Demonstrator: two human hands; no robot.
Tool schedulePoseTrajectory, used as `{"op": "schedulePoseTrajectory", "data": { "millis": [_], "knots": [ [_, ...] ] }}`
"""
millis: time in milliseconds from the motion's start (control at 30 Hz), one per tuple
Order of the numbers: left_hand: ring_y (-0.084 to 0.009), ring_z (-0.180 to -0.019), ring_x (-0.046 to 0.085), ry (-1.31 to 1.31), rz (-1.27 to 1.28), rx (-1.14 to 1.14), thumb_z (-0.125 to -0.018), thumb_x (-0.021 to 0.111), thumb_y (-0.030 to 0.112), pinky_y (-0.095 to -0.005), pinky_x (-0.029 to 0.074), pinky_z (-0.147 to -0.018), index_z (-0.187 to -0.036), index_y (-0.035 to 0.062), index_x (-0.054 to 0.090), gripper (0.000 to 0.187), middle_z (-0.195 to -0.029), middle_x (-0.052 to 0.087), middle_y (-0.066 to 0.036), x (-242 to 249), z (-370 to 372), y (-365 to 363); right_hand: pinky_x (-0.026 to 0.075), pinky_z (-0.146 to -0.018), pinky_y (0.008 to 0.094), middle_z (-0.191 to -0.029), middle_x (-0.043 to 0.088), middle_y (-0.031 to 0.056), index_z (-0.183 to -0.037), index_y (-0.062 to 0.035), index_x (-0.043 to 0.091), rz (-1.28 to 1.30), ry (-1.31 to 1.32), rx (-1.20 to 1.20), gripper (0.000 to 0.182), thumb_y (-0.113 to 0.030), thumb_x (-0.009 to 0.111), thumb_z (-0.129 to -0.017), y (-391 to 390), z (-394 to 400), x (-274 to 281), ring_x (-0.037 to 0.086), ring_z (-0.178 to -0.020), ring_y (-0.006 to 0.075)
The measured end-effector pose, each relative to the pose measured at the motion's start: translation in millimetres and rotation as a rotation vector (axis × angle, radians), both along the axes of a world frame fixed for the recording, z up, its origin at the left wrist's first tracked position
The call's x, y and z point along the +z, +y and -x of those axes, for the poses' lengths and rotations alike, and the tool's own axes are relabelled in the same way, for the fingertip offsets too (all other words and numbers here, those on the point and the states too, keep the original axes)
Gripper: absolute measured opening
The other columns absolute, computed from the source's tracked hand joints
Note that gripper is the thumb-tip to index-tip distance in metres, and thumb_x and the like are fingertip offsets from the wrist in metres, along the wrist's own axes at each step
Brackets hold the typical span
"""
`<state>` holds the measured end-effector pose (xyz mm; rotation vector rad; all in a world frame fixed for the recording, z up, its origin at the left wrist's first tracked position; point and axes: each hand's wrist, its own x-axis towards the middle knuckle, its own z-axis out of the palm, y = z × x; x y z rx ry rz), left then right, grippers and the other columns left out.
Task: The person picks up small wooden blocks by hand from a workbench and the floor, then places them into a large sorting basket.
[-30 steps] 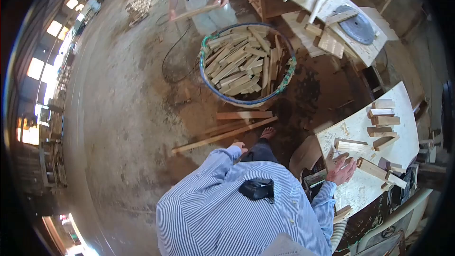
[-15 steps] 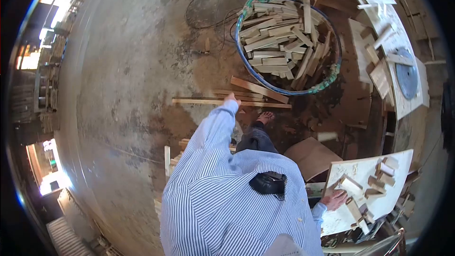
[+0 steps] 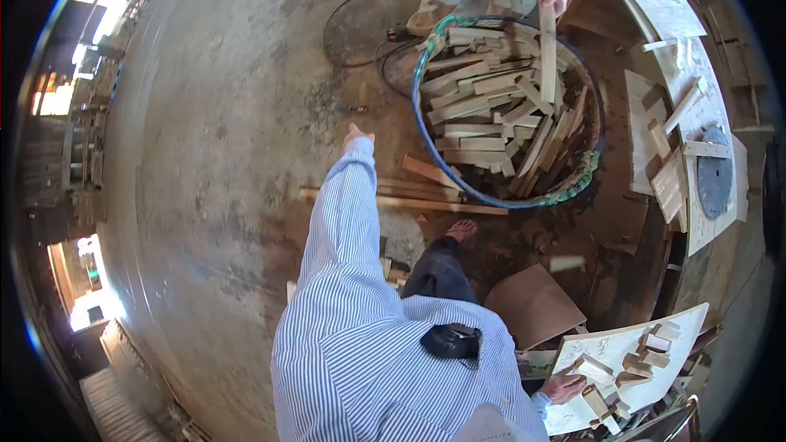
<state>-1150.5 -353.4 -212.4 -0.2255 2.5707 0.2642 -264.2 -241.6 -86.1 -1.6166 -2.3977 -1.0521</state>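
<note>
My left hand (image 3: 358, 135) reaches out over the floor, left of a round basket. It looks small here; a finger seems stretched out, and I see nothing held. My right hand (image 3: 563, 389) rests on a pale board (image 3: 553, 417) at the lower right, its fingers laid out by a wood block (image 3: 594, 370). More small blocks (image 3: 647, 356) lie on that board. Long wooden strips (image 3: 409, 198) are on the floor below my left hand. A blue-rimmed basket (image 3: 422, 131) full of wood pieces (image 3: 475, 131) stands ahead.
Another person's hand (image 3: 557, 2) holds a wood strip (image 3: 548, 49) upright over the basket. A circular saw blade (image 3: 714, 172) shows on the bench (image 3: 696, 233) at the right. A black cable (image 3: 332, 20) runs across the floor. A brown panel (image 3: 532, 307) leans near my legs.
My left hand has moved forward and left, away from the wooden strips. My right hand stays on the board. The view has tilted up, showing more of the other person.
</note>
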Motion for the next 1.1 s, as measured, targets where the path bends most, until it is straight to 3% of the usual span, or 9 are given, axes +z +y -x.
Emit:
{"op": "schedulePoseTrajectory", "data": {
  "millis": [167,233,367,433,633,700,900,967,1100],
  "knots": [
    [-0.0328,-0.126,0.055,-0.222,-0.09,-0.597,-0.08,0.07,0.045,-0.0403,0.044,-0.105,-0.131,0.0031,0.059,0.067,-0.133,0.059,-0.021,-40.0,-42.6,51.6,0.046,-0.101,0.0511,-0.131,0.055,0.025,-0.129,0.0033,0.051,0.147,0.316,-0.322,0.04,-0.027,0.045,-0.104,-8.1,2.2,-0.9,0.053,-0.121,0.0432],
    [-0.0338,-0.125,0.055,-0.581,-0.223,-0.48,-0.079,0.071,0.046,-0.0399,0.044,-0.105,-0.135,0.0012,0.054,0.075,-0.13,0.06,-0.023,-42.8,-76.1,88.4,0.041,-0.106,0.0506,-0.134,0.052,0.0243,-0.136,0.0051,0.046,0.203,0.393,-0.404,0.049,-0.032,0.04,-0.105,-6.4,2.0,-1.3,0.051,-0.122,0.0434],
    [-0.0317,-0.123,0.057,-0.18,-0.086,-0.789,-0.079,0.073,0.048,-0.0405,0.046,-0.104,-0.135,0.0063,0.054,0.073,-0.134,0.059,-0.017,-96.6,-126.9,141.8,0.044,-0.104,0.0511,-0.133,0.053,0.0247,-0.139,0.0012,0.042,0.15,0.29,-0.272,0.047,-0.031,0.043,-0.105,-8.0,-2.7,-2.4,0.052,-0.121,0.0433],
    [-0.0319,-0.122,0.058,-0.22,-0.028,-0.692,-0.079,0.074,0.045,-0.0414,0.047,-0.103,-0.136,0.0093,0.053,0.07,-0.133,0.06,-0.016,-90.5,-136.3,164.4,0.046,-0.101,0.0525,-0.131,0.055,0.0245,-0.139,-0.0043,0.038,0.053,0.03,-0.047,0.042,-0.027,0.044,-0.105,-4.2,2.5,1.3,0.053,-0.12,0.0442],
    [-0.0367,-0.115,0.061,-0.282,0.021,-0.598,-0.073,0.078,0.038,-0.0447,0.049,-0.099,-0.128,0.0062,0.05,0.07,-0.123,0.063,-0.022,-77.8,-156.2,187.2,0.053,-0.091,0.0553,-0.128,0.056,0.0268,-0.139,-0.0131,0.036,0.028,0.06,0.002,0.059,-0.02,0.068,-0.091,2.3,10.9,8.0,0.058,-0.114,0.047],
    [-0.0375,-0.121,0.058,-0.34,0.105,-0.583,-0.077,0.077,0.038,-0.0482,0.047,-0.102,-0.137,0.0091,0.042,0.076,-0.131,0.06,-0.021,-84.5,-160.7,192.1,0.054,-0.09,0.0513,-0.123,0.06,0.0247,-0.124,-0.0041,0.045,0.061,0.207,-0.144,0.036,-0.02,0.061,-0.096,-0.8,26.9,16.9,0.06,-0.112,0.0442],
    [-0.0349,-0.125,0.056,-0.284,0.08,-0.446,-0.079,0.075,0.038,-0.046,0.045,-0.105,-0.149,0.0106,0.027,0.089,-0.137,0.055,-0.02,-81.7,-174.7,192.6,0.052,-0.094,0.0512,-0.126,0.058,0.0249,-0.135,-0.0059,0.041,0.092,0.169,-0.207,0.05,-0.017,0.065,-0.094,-3.7,28.3,18.7,0.058,-0.115,0.0434],
    [-0.0346,-0.126,0.055,-0.257,0.096,-0.432,-0.08,0.074,0.038,-0.0455,0.044,-0.106,-0.152,0.0103,0.024,0.092,-0.139,0.054,-0.02,-84.0,-178.9,191.8,0.036,-0.11,0.049,-0.14,0.048,0.0278,-0.137,0.0022,0.051,0.215,0.529,-0.394,0.063,-0.049,0.039,-0.102,-7.1,18.8,11.9,0.046,-0.13,0.0414],
    [-0.0348,-0.126,0.055,-0.3,0.108,-0.375,-0.08,0.074,0.038,-0.0454,0.044,-0.106,-0.151,0.0098,0.026,0.09,-0.14,0.053,-0.021,-78.6,-175.9,195.4,0.036,-0.11,0.0479,-0.139,0.048,0.0276,-0.136,0.0031,0.051,0.211,0.356,-0.342,0.063,-0.048,0.04,-0.102,-9.8,5.2,2.6,0.047,-0.13,0.041]
  ]
}}
